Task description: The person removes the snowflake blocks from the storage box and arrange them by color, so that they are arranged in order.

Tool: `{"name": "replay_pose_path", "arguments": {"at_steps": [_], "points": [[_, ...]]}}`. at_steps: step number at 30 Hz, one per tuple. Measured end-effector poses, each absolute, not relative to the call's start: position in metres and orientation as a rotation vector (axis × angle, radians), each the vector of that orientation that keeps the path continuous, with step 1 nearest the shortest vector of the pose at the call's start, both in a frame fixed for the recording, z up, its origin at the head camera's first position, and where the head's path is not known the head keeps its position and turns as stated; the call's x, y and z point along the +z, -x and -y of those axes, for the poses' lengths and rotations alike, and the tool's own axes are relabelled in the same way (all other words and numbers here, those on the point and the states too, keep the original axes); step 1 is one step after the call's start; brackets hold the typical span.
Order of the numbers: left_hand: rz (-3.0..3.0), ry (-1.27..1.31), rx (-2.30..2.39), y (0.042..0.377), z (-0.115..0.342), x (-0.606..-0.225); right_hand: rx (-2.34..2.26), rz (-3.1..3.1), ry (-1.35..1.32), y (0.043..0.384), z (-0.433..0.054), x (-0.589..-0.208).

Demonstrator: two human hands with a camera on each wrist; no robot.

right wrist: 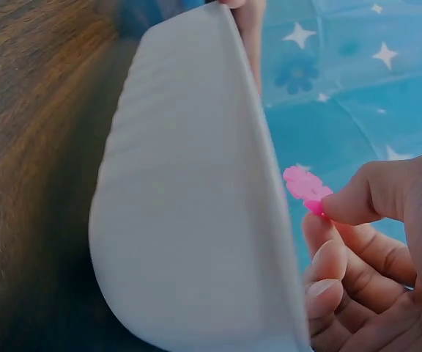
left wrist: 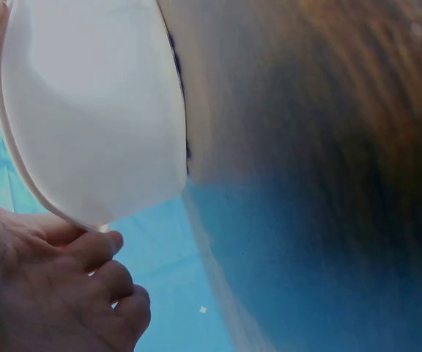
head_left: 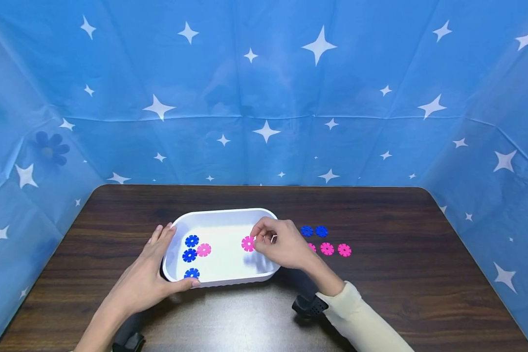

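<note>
A white plastic tray (head_left: 222, 283) stands on the dark wooden table. My left hand (head_left: 143, 276) grips its left end, thumb on the near rim and fingers at the far left corner; in the left wrist view those fingers (left wrist: 97, 253) bend against the rim. Over the tray's right part, my right hand (head_left: 283, 243) pinches a pink notched plastic disc (head_left: 248, 244) between thumb and forefinger. The right wrist view has this pink disc (right wrist: 305, 187) above the rim. Inside the tray's left part lie three blue notched discs (head_left: 189, 255) and a pink one (head_left: 204, 250).
Right of the tray, two blue discs (head_left: 321, 231) lie on the table (head_left: 405, 274). In front of them is a row of pink discs (head_left: 344, 250), one partly covered by the right hand. A blue star-patterned cloth (head_left: 286, 88) hangs behind and at both sides.
</note>
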State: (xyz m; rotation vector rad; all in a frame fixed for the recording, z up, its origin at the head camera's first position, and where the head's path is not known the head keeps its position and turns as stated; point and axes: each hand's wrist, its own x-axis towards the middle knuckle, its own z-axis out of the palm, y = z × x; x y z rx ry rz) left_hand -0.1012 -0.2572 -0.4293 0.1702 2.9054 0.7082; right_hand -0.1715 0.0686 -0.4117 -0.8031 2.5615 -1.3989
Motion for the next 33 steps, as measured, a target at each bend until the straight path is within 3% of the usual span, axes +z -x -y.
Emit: {"name": "replay_pose_path", "arguments": {"at_steps": [14, 33], "points": [[-2.91, -0.179, 0.705, 0.102, 0.257, -0.429, -1.523, -2.563, 0.597, 0.169, -0.112, -0.402], [-2.922, -0.182, 0.714, 0.102, 0.257, -0.429, -1.49, -2.68, 0.348, 0.164, -0.187, -0.417]]}}
